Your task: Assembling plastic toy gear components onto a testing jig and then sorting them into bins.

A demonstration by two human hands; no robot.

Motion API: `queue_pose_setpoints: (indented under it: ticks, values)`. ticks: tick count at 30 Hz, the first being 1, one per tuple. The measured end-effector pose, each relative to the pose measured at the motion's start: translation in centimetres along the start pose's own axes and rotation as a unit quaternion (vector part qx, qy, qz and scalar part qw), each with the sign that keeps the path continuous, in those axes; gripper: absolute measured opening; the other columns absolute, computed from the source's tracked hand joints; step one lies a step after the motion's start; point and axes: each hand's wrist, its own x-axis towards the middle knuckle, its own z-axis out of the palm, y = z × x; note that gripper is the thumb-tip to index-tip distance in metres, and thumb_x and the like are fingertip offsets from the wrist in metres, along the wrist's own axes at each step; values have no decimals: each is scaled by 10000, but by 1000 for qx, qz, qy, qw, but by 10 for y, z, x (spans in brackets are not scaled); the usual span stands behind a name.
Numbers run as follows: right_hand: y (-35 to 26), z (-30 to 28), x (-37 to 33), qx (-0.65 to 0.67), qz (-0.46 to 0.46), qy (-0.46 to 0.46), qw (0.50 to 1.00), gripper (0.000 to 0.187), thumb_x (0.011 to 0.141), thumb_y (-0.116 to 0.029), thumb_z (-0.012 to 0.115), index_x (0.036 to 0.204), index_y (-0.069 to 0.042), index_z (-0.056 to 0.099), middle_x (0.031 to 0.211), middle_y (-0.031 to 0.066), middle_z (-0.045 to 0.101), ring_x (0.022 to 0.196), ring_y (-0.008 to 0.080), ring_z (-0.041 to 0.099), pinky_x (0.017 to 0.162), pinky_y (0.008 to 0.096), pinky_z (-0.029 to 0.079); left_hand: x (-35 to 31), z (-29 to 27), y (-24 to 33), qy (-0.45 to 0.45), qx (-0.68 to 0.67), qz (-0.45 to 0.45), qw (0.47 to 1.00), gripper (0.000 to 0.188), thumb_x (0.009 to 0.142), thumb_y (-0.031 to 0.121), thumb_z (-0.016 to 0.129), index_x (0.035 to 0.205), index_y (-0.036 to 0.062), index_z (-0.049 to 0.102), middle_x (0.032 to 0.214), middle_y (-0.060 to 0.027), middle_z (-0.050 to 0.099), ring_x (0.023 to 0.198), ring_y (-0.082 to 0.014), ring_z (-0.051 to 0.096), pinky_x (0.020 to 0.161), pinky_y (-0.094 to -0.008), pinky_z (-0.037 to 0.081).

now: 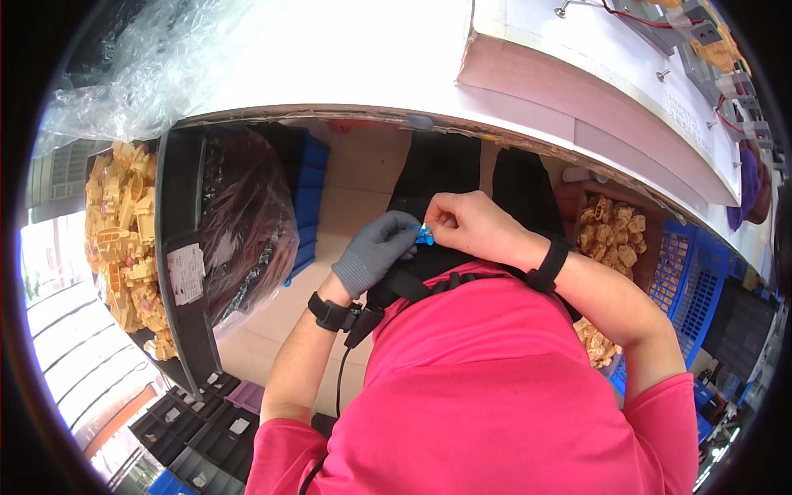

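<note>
Over my lap, just below the table's front edge, my two hands meet at a small shiny blue piece (425, 238) with a pale tip; it looks like a crinkled wrapper, but it is too small to tell its kind. My left hand (381, 249), in a grey knit glove, pinches it from the left between thumb and fingers. From the other side my bare right hand (469, 224) is closed, with its thumb and forefinger on the piece's upper right edge. The fingertips hide part of it.
The white table (330, 58) spans the far side, with clear plastic film (140, 82) at its left. Tan plastic parts fill a black crate (183, 247) on the left and a reddish bin (573, 202) on the right. A blue basket (689, 272) stands beyond.
</note>
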Motion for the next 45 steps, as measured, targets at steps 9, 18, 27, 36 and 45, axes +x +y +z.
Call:
queue_pose_setpoints:
  ticks: [9, 18, 27, 36, 45]
  values:
    - [3, -2, -6, -148, -44, 76, 985, 102, 825, -92, 600, 865, 1, 613, 781, 144, 647, 735, 302, 656, 672, 382, 517, 1, 9, 11, 144, 23, 45, 988, 212, 939, 167, 642, 1093, 27, 602, 852, -15, 622, 754, -67, 587, 700, -225, 500]
    - [-3, 2, -11, -178, -63, 92, 978, 97, 821, -98, 606, 855, -8, 596, 814, 147, 625, 779, 353, 630, 683, 439, 503, -3, 13, 16, 66, 102, 83, 989, 238, 849, 108, 720, 1048, 30, 615, 873, -4, 613, 763, -52, 551, 710, -216, 471]
    - [-4, 4, -13, -183, -93, 81, 975, 82, 827, -89, 602, 855, -21, 567, 801, 136, 609, 774, 343, 625, 664, 427, 502, -1, 15, 20, 77, 114, 58, 989, 227, 841, 131, 725, 1014, 25, 623, 869, -13, 627, 772, -59, 566, 703, -219, 476]
    - [-6, 3, -15, -180, -88, 72, 977, 84, 846, -94, 569, 855, -14, 545, 810, 146, 602, 777, 346, 619, 664, 439, 507, 0, 15, 22, 77, 121, 23, 989, 212, 849, 174, 697, 956, -8, 692, 875, -54, 679, 807, -109, 625, 741, -263, 501]
    - [-8, 3, -15, -185, -84, 47, 978, 69, 824, -76, 571, 825, -20, 531, 805, 138, 596, 786, 341, 617, 668, 442, 501, 2, 16, 23, 71, 160, 33, 984, 217, 819, 170, 701, 941, -8, 689, 862, -68, 673, 801, -126, 637, 722, -276, 509]
